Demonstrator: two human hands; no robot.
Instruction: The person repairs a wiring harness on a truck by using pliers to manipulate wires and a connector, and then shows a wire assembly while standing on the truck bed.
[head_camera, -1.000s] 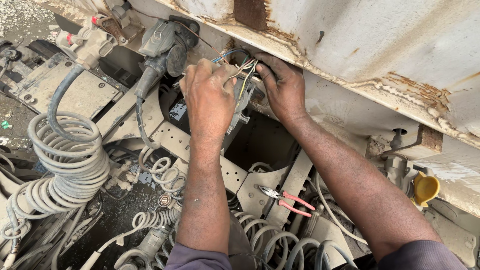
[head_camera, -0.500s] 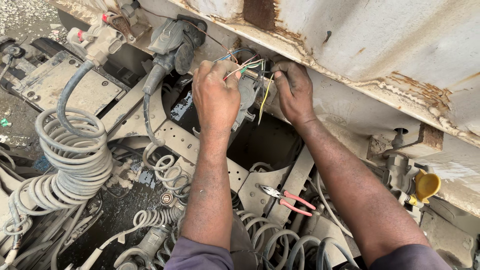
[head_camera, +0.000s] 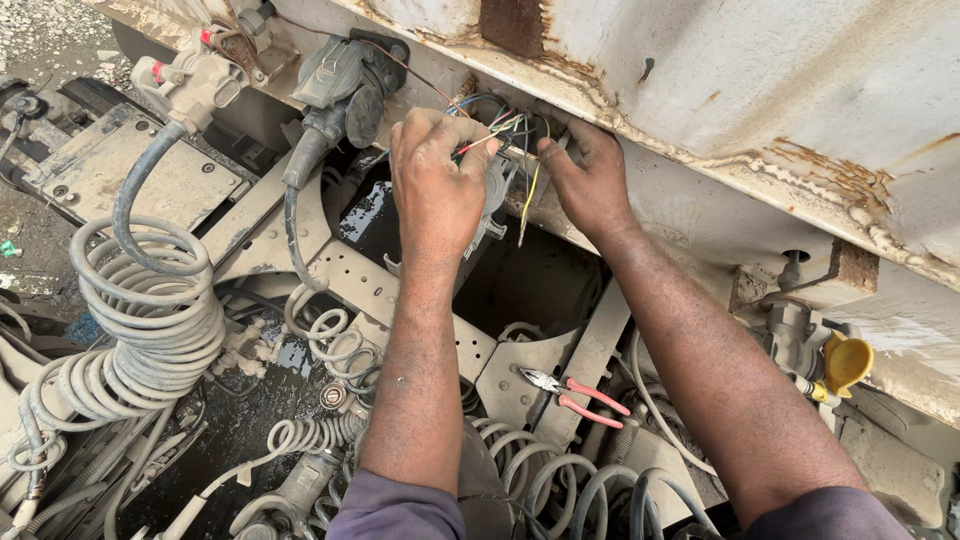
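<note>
Head-camera view, read from left to right: a grey coiled air hose (head_camera: 150, 310) is seen hanging over the greasy chassis frame, and just right of it a thick grey cable plug (head_camera: 340, 85) is seated in its socket on the rusted white trailer wall (head_camera: 750, 90). Next, the left hand (head_camera: 435, 185) is closed around a grey connector housing (head_camera: 495, 205), thumb and fingers pinching the bundle of coloured wires (head_camera: 500, 125) that fans out of it. One yellow wire (head_camera: 530, 195) is seen dangling free below the bundle. The right hand (head_camera: 590, 180) is pressed against the wall beside the wires with its fingertips curled in among them; whether a single strand is actually gripped cannot be told, since the fingertips are hidden.

The work in hand appears to be the sorting of individual strands at the connector. It is best done with the housing held steady by the left hand while one wire at a time is separated by the right, so that colours are not crossed. The loose yellow strand should be kept clear of the oily pool below.

Farther right, red-handled pliers (head_camera: 580, 395) are laid on the perforated bracket between the forearms, within easy reach. A yellow cap (head_camera: 848, 362) is seen at the far right.
</note>
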